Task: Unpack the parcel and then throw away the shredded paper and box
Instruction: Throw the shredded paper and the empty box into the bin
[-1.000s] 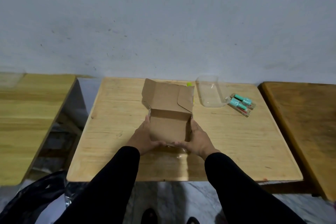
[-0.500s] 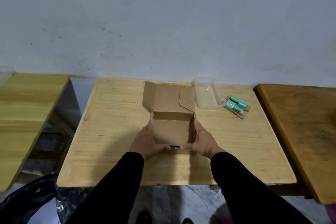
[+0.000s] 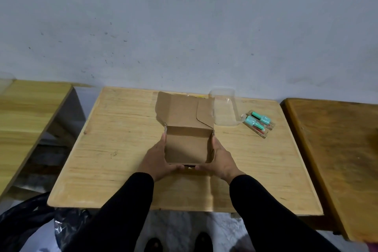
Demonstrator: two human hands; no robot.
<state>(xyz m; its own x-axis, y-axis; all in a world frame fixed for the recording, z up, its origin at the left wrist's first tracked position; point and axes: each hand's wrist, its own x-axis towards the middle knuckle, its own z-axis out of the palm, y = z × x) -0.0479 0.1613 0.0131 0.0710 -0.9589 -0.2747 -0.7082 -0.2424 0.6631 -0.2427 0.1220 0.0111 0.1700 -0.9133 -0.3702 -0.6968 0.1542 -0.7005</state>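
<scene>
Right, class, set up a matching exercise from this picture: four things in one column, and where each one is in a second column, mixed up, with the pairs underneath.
Things:
1. cardboard box
2. clear plastic container
3. teal-capped items
4. black bag

Places:
A. on the floor, by the table's near left corner
B. on the table, right of the clear container
C. between the left hand and the right hand, lid open
D. at the far edge of the table, right of the box's lid

Pairs: 1-C, 2-D, 3-B, 4-A
</scene>
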